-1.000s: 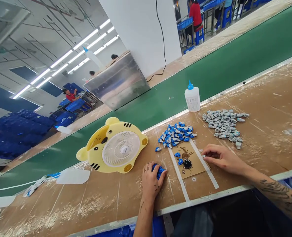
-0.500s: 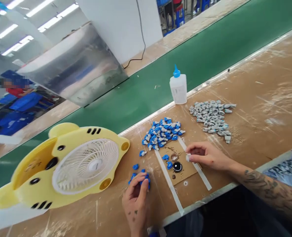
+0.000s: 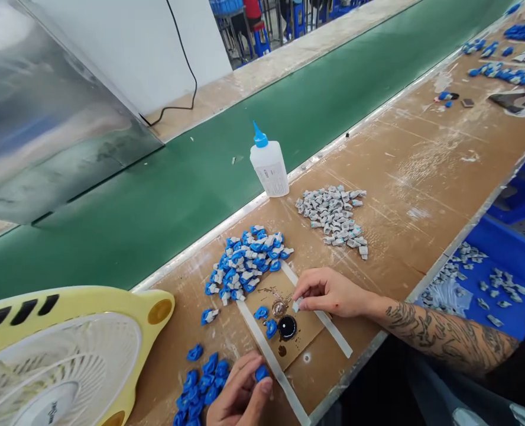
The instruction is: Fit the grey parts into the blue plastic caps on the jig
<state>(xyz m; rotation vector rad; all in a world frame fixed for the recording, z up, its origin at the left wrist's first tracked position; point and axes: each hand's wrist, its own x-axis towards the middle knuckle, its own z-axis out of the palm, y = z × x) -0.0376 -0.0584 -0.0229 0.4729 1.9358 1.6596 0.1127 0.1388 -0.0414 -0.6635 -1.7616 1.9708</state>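
Observation:
Between the thumb and fingers of my left hand is a small blue piece, right of a pile of blue pieces. My right hand pinches a small grey piece above the cardboard. On that cardboard are a round pot of dark liquid, dark spills and two loose blue pieces. Joined blue-and-grey pieces are heaped behind it. A pile of grey pieces lies farther right.
A white bottle with a blue nozzle stands beside the green belt. The yellow fan is at left. A blue bin holds grey pieces below the table edge at right.
The view has swung right, so the fan sits farther left and the bin shows more. My left hand has lifted a blue piece from the pile. My right hand still holds its grey piece.

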